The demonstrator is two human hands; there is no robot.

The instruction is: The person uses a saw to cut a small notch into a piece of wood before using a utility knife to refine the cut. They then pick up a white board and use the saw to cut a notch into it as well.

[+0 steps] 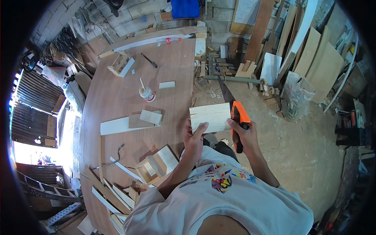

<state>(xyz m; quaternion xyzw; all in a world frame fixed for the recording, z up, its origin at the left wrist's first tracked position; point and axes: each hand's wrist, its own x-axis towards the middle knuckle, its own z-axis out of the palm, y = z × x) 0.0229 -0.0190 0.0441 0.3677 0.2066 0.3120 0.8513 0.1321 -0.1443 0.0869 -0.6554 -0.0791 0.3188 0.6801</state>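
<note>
A pale rectangular piece of wood [209, 113] is held up in front of my body, just beyond the table's right edge. My left hand [194, 137] grips its lower left corner, thumb on the face. In my right hand [246, 137] is a handsaw [241, 112] with an orange and black handle, its dark blade pointing up and away. The right thumb also presses on the wood's right edge. Fingers behind the wood are partly hidden.
On the brown table [172, 105] stand an open jar [147, 94] with a stick in it, a small wooden frame [120, 64] and stacked white-faced boards [113, 125]. Wood offcuts [117, 196] pile at the near left. Planks [258, 31] lean against the back wall; a plastic bag [296, 96] sits on the floor.
</note>
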